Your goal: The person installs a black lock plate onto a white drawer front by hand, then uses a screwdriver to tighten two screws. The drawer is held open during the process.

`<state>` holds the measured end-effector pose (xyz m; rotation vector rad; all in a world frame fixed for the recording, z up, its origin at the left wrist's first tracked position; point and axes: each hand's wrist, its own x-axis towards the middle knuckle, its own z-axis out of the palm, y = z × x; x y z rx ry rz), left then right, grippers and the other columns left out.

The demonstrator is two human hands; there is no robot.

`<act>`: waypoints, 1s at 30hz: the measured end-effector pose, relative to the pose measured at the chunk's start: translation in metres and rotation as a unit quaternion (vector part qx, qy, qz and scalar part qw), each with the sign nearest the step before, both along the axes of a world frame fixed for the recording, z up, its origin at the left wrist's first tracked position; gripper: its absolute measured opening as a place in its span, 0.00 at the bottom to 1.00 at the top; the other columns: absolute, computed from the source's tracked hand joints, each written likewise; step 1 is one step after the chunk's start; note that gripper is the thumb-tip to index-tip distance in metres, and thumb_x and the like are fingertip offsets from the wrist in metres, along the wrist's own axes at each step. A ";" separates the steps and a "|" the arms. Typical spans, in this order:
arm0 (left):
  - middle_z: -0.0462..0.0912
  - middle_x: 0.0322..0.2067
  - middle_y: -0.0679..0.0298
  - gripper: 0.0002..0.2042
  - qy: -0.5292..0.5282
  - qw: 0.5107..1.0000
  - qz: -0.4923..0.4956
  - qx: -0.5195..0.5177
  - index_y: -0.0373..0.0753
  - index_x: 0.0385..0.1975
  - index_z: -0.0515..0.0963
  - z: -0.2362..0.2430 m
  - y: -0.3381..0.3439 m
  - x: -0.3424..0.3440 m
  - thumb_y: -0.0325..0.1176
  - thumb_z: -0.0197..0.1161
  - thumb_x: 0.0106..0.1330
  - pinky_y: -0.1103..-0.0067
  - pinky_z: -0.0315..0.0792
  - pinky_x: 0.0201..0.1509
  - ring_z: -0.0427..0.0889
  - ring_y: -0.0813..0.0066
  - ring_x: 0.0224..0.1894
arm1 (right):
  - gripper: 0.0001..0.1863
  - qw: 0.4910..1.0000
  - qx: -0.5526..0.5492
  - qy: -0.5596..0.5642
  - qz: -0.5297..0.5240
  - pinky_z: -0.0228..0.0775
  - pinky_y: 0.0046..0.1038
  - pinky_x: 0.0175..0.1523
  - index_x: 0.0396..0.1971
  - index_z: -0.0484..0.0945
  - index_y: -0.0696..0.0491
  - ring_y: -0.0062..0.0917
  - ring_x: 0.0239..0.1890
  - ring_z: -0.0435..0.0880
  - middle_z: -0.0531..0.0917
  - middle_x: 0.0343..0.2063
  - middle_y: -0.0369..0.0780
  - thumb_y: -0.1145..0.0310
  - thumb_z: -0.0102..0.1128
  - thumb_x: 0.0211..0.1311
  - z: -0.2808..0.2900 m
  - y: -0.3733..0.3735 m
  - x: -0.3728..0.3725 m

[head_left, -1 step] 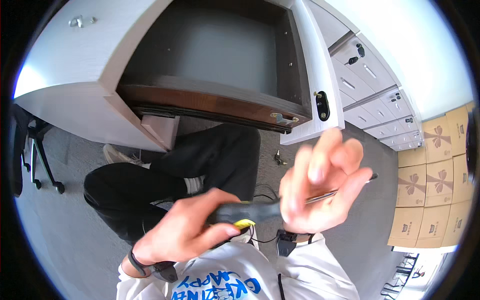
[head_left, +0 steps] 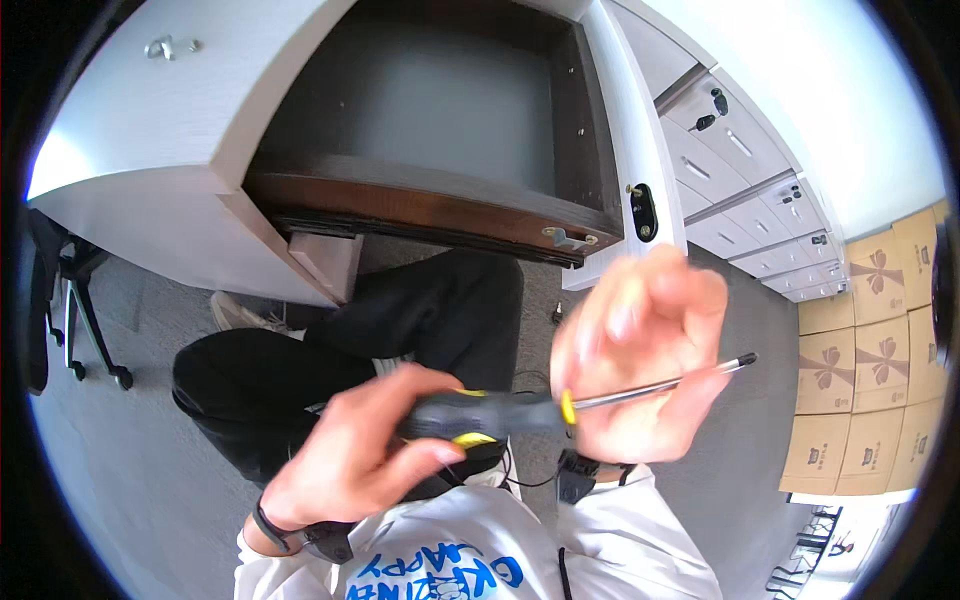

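Note:
A screwdriver (head_left: 495, 413) with a black-and-yellow handle lies level in front of me, its tip toward the right. My left hand (head_left: 345, 450) is closed around the back of the handle. The metal shaft crosses the palm of my right hand (head_left: 640, 330), whose blurred fingers are loosely curled and stand off it; the thumb is beside the shaft near the tip. Beyond my hands is a pulled-out dark drawer (head_left: 400, 208) with a pale front panel (head_left: 632, 110). A black oval fitting (head_left: 643, 213) sits on that panel, near a metal bracket (head_left: 570, 240) on the drawer's side.
My black-trousered legs (head_left: 420, 310) are folded under the drawer. Pale cabinets with keys (head_left: 715, 110) line the right, with stacked cardboard boxes (head_left: 830, 370) beyond. A chair base (head_left: 85, 320) stands at left. A small object (head_left: 558, 312) on the floor is partly hidden behind my right hand.
My right fingers have lifted off the shaft, so more of it and the yellow collar shows. The screwdriver has shifted slightly, still in my left hand.

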<state>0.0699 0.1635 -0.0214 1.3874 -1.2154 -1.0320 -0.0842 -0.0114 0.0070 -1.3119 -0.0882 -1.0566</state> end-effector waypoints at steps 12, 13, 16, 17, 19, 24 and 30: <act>0.76 0.42 0.52 0.21 -0.425 0.828 0.290 -0.226 0.37 0.53 0.76 0.015 -0.053 0.031 0.23 0.72 0.59 0.67 0.76 0.46 0.79 0.52 0.41 | 0.33 0.795 -0.369 0.259 -0.407 0.67 0.39 0.70 0.66 0.72 0.56 0.43 0.69 0.74 0.76 0.64 0.48 0.83 0.60 0.58 -0.007 -0.076 -0.014; 0.76 0.42 0.52 0.21 -0.427 0.823 0.293 -0.233 0.37 0.53 0.76 0.014 -0.058 0.032 0.23 0.71 0.59 0.67 0.75 0.46 0.79 0.52 0.42 | 0.33 0.792 -0.381 0.245 -0.408 0.66 0.40 0.71 0.67 0.71 0.56 0.43 0.69 0.73 0.76 0.65 0.48 0.83 0.59 0.58 -0.008 -0.079 -0.017; 0.75 0.43 0.51 0.22 -0.424 0.823 0.304 -0.224 0.36 0.54 0.75 0.010 -0.068 0.032 0.21 0.70 0.59 0.66 0.74 0.49 0.78 0.50 0.44 | 0.33 0.803 -0.360 0.236 -0.413 0.64 0.40 0.71 0.67 0.71 0.57 0.42 0.69 0.73 0.76 0.65 0.48 0.83 0.58 0.57 -0.013 -0.085 -0.024; 0.75 0.44 0.51 0.22 -0.439 0.816 0.302 -0.225 0.36 0.54 0.74 0.009 -0.070 0.032 0.21 0.69 0.59 0.66 0.74 0.50 0.77 0.49 0.44 | 0.34 0.815 -0.345 0.225 -0.407 0.63 0.40 0.72 0.67 0.71 0.57 0.42 0.70 0.72 0.76 0.66 0.48 0.83 0.58 0.56 -0.014 -0.086 -0.026; 0.75 0.45 0.50 0.22 -0.462 0.803 0.313 -0.208 0.36 0.55 0.74 0.006 -0.072 0.034 0.23 0.69 0.60 0.64 0.72 0.53 0.75 0.49 0.47 | 0.34 0.814 -0.352 0.222 -0.405 0.62 0.40 0.73 0.67 0.71 0.57 0.42 0.70 0.72 0.76 0.66 0.48 0.83 0.57 0.56 -0.016 -0.088 -0.029; 0.78 0.45 0.54 0.18 -0.593 0.717 0.308 -0.199 0.41 0.55 0.75 0.008 -0.074 0.046 0.39 0.65 0.70 0.64 0.70 0.56 0.73 0.53 0.50 | 0.33 0.811 -0.365 0.228 -0.397 0.59 0.41 0.74 0.67 0.70 0.59 0.42 0.71 0.70 0.75 0.66 0.49 0.80 0.58 0.57 -0.020 -0.092 -0.032; 0.78 0.48 0.55 0.17 -0.639 0.688 0.297 -0.173 0.42 0.56 0.75 0.009 -0.071 0.056 0.42 0.62 0.72 0.65 0.69 0.59 0.74 0.54 0.52 | 0.34 0.814 -0.363 0.205 -0.404 0.60 0.42 0.73 0.67 0.69 0.59 0.43 0.71 0.71 0.75 0.66 0.50 0.80 0.58 0.56 -0.024 -0.095 -0.029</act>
